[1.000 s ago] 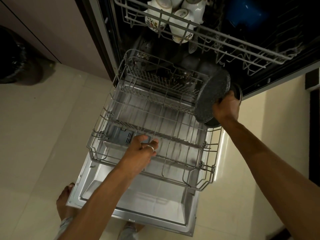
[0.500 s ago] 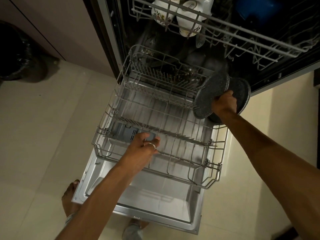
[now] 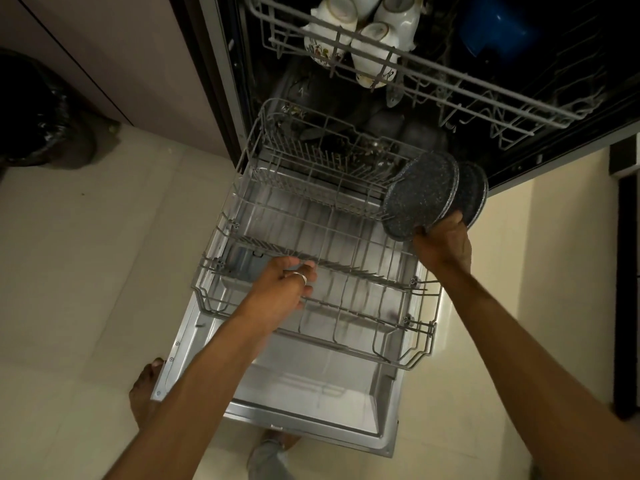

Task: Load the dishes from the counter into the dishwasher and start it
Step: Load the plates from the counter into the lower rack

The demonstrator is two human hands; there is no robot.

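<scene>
No legible text, dark lettering on white mug [image 3: 367, 60], unreadable

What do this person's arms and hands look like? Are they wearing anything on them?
The left forearm and right forearm are bare, with no sleeves, watch or gloves in view. The left hand wears a thin silver ring on one finger. The right hand shows no ring.

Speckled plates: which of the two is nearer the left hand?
The front plate, on the left of the pair held by the right hand; it overlaps the other plate, which pokes out behind it to the right.
</scene>
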